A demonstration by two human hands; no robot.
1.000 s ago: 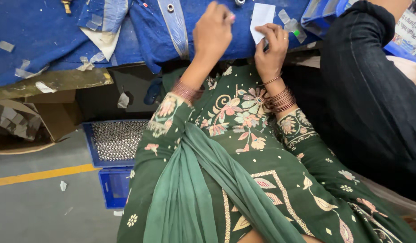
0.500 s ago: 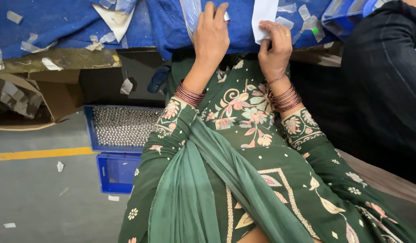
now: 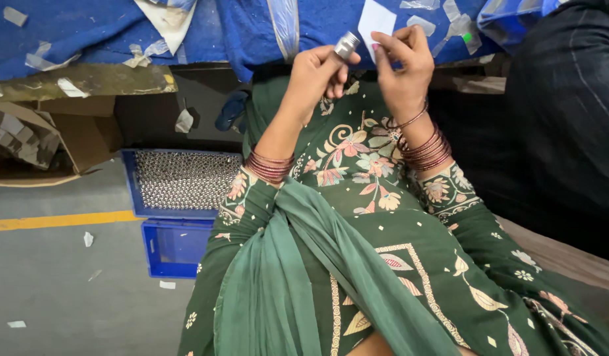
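A small silvery metal cylinder (image 3: 346, 45) is held in the left hand (image 3: 315, 72), whose fingers are closed around its lower part so that only the ribbed upper end is seen above them. Just beside it, a white paper label (image 3: 375, 21) is pinched between the thumb and fingers of the right hand (image 3: 403, 62); the label stands upright against the blue cloth-covered worktop (image 3: 87, 33) behind it, and its near edge is seen close to the cylinder, though whether the two are touching cannot be told from this angle. Both hands are raised in front of the worktop's edge, above the lap. Dark red bangles are worn on each wrist, and green flower-printed sleeves and a green scarf fill the lower middle of the view.

Strips of clear tape and scraps of paper are stuck across the worktop's cloth. Below the worktop, to the left, a blue crate (image 3: 183, 181) filled with many small shiny metal pieces is set on the floor, and a second blue crate (image 3: 176, 247) is placed just in front of it. A torn cardboard box (image 3: 27, 142) is seen further left, under the worktop. A yellow line (image 3: 54, 221) is painted across the grey floor. At the right, a dark-clothed person (image 3: 568, 118) is seated close by.
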